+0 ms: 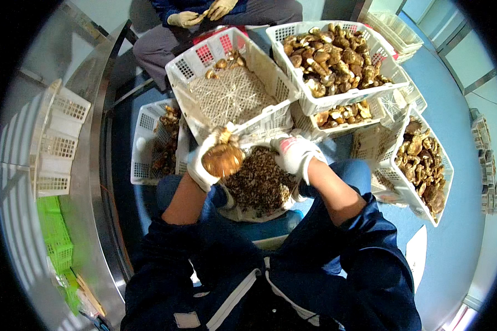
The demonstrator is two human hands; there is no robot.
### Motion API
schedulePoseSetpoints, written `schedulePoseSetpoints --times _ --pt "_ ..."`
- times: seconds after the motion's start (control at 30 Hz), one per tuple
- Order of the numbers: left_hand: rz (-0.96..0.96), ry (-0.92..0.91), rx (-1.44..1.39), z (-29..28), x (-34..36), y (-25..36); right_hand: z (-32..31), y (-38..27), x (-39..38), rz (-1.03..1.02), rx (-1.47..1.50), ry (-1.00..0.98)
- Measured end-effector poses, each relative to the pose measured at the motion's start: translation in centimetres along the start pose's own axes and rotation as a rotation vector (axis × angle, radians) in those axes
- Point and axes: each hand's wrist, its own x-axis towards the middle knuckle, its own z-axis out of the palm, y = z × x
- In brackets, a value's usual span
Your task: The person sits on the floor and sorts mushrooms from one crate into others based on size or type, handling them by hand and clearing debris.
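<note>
In my gloved left hand (204,165) is a large brown mushroom (222,160), its pale stem pointing up toward the near rim of a white crate (171,74) that has a few small mushrooms inside. My gloved right hand (295,154) is closed just to the right, near that crate; what it holds, if anything, is too hidden to name. Between and below both hands, a white sack (240,212) holds a heap of dark trimmings and soil (259,182).
More crates of mushrooms are stacked at upper right (337,60) and right (419,160); another (146,138) lies left. A co-worker's gloved hands (201,14) are at the top. A metal ledge (99,220) with green baskets (58,231) runs along the left.
</note>
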Motion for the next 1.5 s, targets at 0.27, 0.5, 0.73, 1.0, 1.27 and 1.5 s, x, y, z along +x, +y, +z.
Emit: schedulePoseSetpoints --times 0.27,0.5,0.73,1.0,1.27,1.5 --pt "0.205 0.261 0.294 13.0 18.2 0.2 7.1 0.3 5.1 -0.248 -0.042 -0.322" --pt "0.408 0.363 1.048 12.1 30.3 -3.9 12.8 0.9 6.3 -0.471 0.371 0.3" --pt "0.623 0.603 1.182 0.9 26.2 6.2 6.5 -0.5 3.3 -0.466 0.155 -0.229" --pt "-1.018 0.547 3.168 -14.6 32.8 16.5 5.3 -0.1 3.4 -0.39 0.204 -0.302" --pt "-0.312 1.098 2.153 -19.7 32.8 22.4 2.8 -0.3 3.5 -0.385 0.309 -0.437" --pt "-0.093 0.902 2.141 -14.5 27.6 19.3 1.5 -0.1 4.2 -0.337 0.291 -0.263"
